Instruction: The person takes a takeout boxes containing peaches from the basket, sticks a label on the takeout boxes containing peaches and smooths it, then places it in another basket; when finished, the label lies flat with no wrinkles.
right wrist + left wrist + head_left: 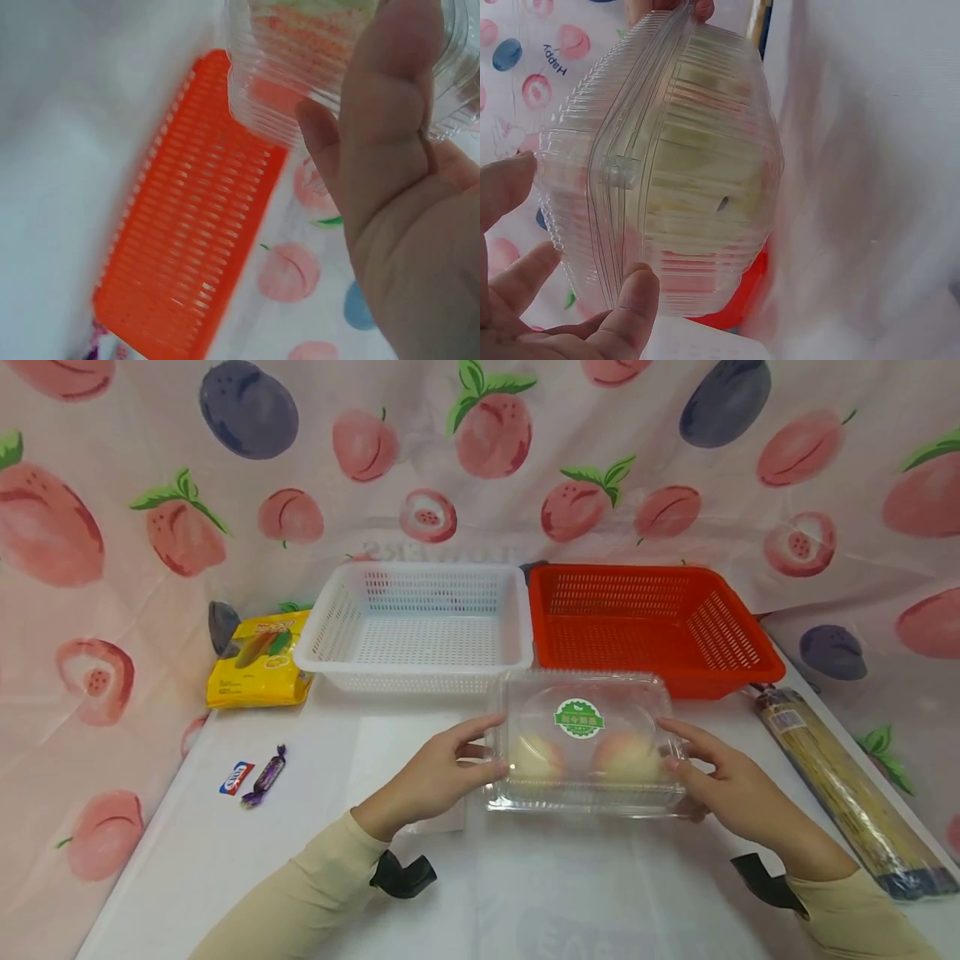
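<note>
From the head view I see my left hand [442,772] and right hand [723,777] clasping opposite ends of the clear fruit box [585,739], just in front of the red basket [652,627] on the counter [225,860], while only the left wrist view shows its ribbed hinged edge.

— How do the arms lie?
— Both forearms, in cream sleeves, reach forward from the lower corners and angle inward, a dark strap at each wrist.
— And the hands?
— The left hand [442,770] and right hand [723,781] face each other, fingers extended forward, thumbs [634,304] curled inward, gripping.
</note>
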A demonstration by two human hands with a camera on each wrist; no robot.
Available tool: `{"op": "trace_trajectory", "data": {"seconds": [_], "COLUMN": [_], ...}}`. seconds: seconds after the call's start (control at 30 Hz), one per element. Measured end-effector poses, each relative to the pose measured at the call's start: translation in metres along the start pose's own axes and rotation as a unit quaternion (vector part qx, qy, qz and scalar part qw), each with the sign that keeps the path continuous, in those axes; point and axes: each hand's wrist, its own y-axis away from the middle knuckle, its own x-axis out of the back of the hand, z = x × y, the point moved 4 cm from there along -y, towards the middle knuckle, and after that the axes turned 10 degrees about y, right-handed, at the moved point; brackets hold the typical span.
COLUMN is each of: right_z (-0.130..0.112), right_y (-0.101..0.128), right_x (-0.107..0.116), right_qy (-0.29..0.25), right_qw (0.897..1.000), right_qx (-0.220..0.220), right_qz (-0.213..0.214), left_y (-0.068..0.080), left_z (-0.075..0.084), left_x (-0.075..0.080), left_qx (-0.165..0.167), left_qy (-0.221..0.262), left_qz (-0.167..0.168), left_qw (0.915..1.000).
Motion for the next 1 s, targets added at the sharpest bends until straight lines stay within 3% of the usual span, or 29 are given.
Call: {"op": "trace_trajectory", "data": {"seconds": [0.3,0.53,0.6,0.7,0.77,0.83,0.9,1.0], "right_z": [-0.012,-0.018,-0.018,-0.019,-0.021,-0.021,-0.020,-0.018], "right_y": [0.003,-0.003,-0.006,-0.014,-0.019,-0.024,-0.027,-0.035], "right_x": [0.029,0.058,0.069,0.085,0.097,0.109,0.120,0.134], "right_qy": [0.000,0.008,-0.006,-0.071,-0.076,-0.061,-0.008,0.019], "right_qw": [0.996,0.995,0.995,0.990,0.988,0.987,0.989,0.990], "right_qx": [0.071,0.051,0.046,0.057,0.063,0.056,0.033,0.011], "right_qz": [0.063,0.082,0.091,0.106,0.121,0.135,0.145,0.140], "left_y": [-0.016,-0.037,-0.046,-0.060,-0.068,-0.075,-0.080,-0.089], "left_z": [0.034,0.069,0.079,0.093,0.100,0.103,0.102,0.090], "left_x": [0.002,0.003,0.004,0.008,0.012,0.016,0.019,0.022], "left_qx": [-0.036,-0.075,-0.082,-0.091,-0.096,-0.101,-0.103,-0.089], "left_qy": [-0.034,-0.036,-0.032,-0.018,0.001,0.016,0.028,0.024], "left_qz": [-0.014,-0.004,-0.003,0.005,0.012,0.025,0.034,0.053], "left_qw": [0.9987,0.9966,0.9961,0.9957,0.9953,0.9945,0.9937,0.9943]}}
